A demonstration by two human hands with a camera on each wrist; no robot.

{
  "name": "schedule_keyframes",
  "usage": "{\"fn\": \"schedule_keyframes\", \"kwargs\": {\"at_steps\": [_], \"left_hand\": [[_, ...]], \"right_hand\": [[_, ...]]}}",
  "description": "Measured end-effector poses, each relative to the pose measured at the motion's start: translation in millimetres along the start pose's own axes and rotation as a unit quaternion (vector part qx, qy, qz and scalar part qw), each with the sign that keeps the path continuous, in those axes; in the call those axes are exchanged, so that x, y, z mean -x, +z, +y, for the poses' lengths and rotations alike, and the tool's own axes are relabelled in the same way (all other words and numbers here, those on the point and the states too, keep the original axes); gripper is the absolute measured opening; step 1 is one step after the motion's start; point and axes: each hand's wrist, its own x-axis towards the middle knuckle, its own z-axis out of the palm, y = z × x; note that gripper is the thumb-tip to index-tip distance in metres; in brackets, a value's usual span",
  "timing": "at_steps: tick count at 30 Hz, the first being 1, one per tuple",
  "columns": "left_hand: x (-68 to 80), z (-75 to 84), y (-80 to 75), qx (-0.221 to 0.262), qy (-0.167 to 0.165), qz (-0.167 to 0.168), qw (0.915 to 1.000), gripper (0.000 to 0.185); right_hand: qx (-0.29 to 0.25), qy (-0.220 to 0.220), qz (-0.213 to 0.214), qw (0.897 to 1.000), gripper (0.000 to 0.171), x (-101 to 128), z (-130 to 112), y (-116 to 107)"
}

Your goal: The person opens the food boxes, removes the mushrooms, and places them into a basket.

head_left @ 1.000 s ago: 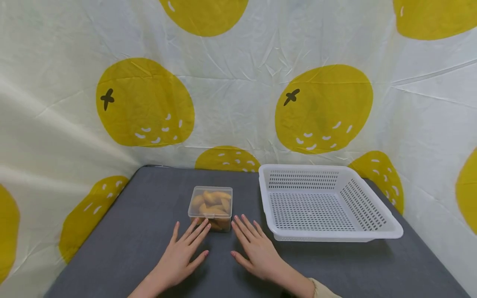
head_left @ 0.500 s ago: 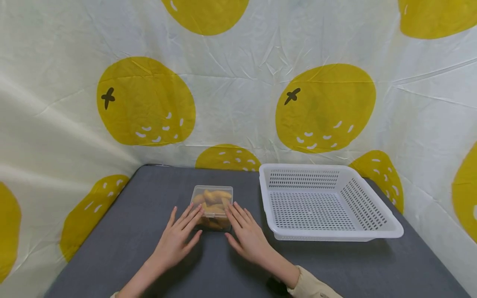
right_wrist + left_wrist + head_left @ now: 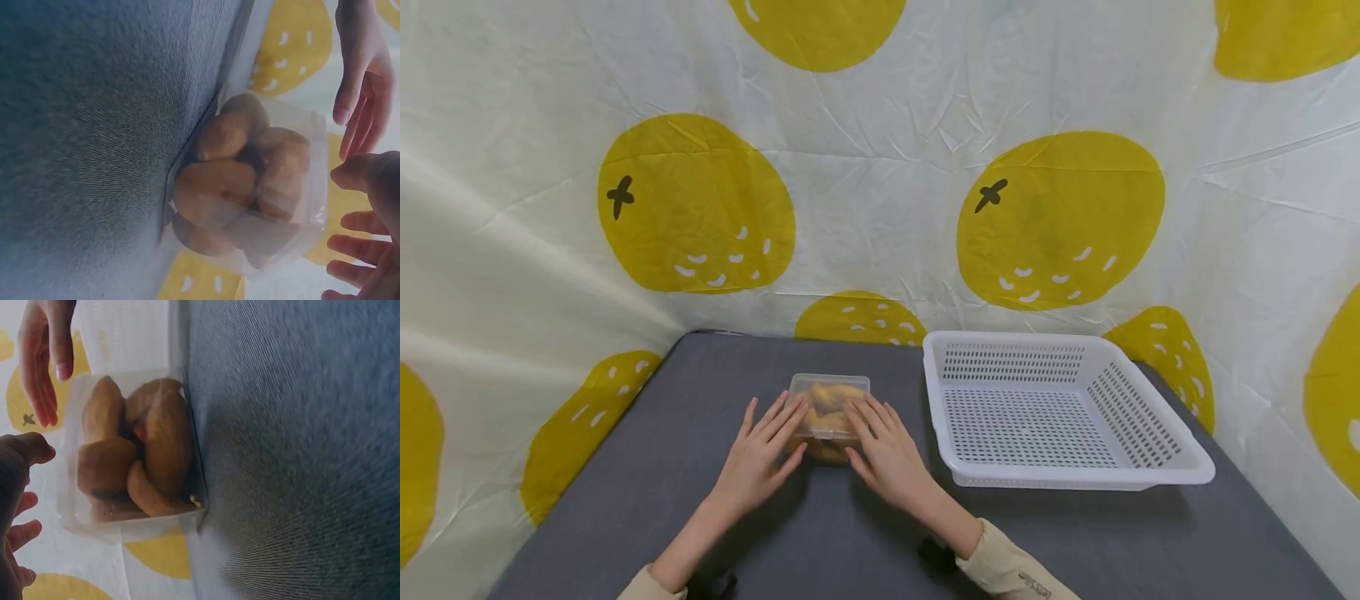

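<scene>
Box: one, small, clear and square-cornered (image 3: 826, 434); it stood on the table between the two hands, left of the basket.
Lid: one, see-through (image 3: 829, 382), lying across the top of the box, with a small tab at the middle of its near edge.
Brown pieces: several, rounded (image 3: 165, 444), heaped inside the box; about six could be made out from the left wrist, but they overlapped and the full number could not be told.
Hands: two, both reaching in from the near side.
Left hand: fingers spread wide and nearly straight, the thumb well apart (image 3: 754, 462); its fingertips lay over the near left part of the lid in the head view, gripping nothing. Contact could not be told.
Right hand: likewise wide, fingers long and relaxed (image 3: 891, 462), over the near right part of the box in the head view; contact could not be told here either.
Basket: one, white, with slotted walls and a perforated floor (image 3: 1078, 477), on the right of the table, near the right hand.
Table: one, dark grey surface (image 3: 625, 517).
Sleeves: two, beige, a left sleeve (image 3: 651, 587) and a right sleeve (image 3: 1011, 568).
Dark objects: two, one under each wrist (image 3: 937, 554).
Backdrop: one white cloth (image 3: 880, 233), creased, with nine yellow fruit shapes (image 3: 696, 204) wholly or partly in the head view; two bore dark crosses.
Writing: small dark marks on the right sleeve, too small to read.
</scene>
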Motion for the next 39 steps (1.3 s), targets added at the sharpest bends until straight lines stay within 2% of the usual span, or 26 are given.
{"fn": "schedule_keyframes", "kwargs": {"at_steps": [7,11,14,24,30,36,39], "left_hand": [[-1.9,-8.9,9.6,-0.011,0.016,-0.017,0.9997,0.046],[-2.3,-10.7,13.0,-0.019,0.023,-0.011,0.9995,0.057],[-2.3,-11.5,15.6,-0.025,0.026,-0.01,0.9993,0.06],[0.5,-18.6,20.6,-0.038,0.028,-0.022,0.9987,0.053],[-1.2,-20.6,20.3,-0.066,0.038,-0.035,0.9965,0.05],[-4.6,-20.1,19.6,-0.089,0.047,-0.044,0.9939,0.049],[-5.4,-20.0,19.6,-0.094,0.048,-0.045,0.9934,0.05]], "right_hand": [[0.045,-0.015,-0.008,0.999,0.043,-9,2,12],[0.061,-0.021,-0.013,0.998,0.042,-12,2,19],[0.071,-0.026,-0.006,0.997,0.042,-13,4,24],[0.107,-0.057,0.015,0.993,0.04,-17,9,31],[0.155,-0.091,0.041,0.983,0.039,-21,12,36],[0.191,-0.11,0.042,0.975,0.04,-24,14,36],[0.208,-0.128,0.063,0.968,0.041,-26,15,37]]}}
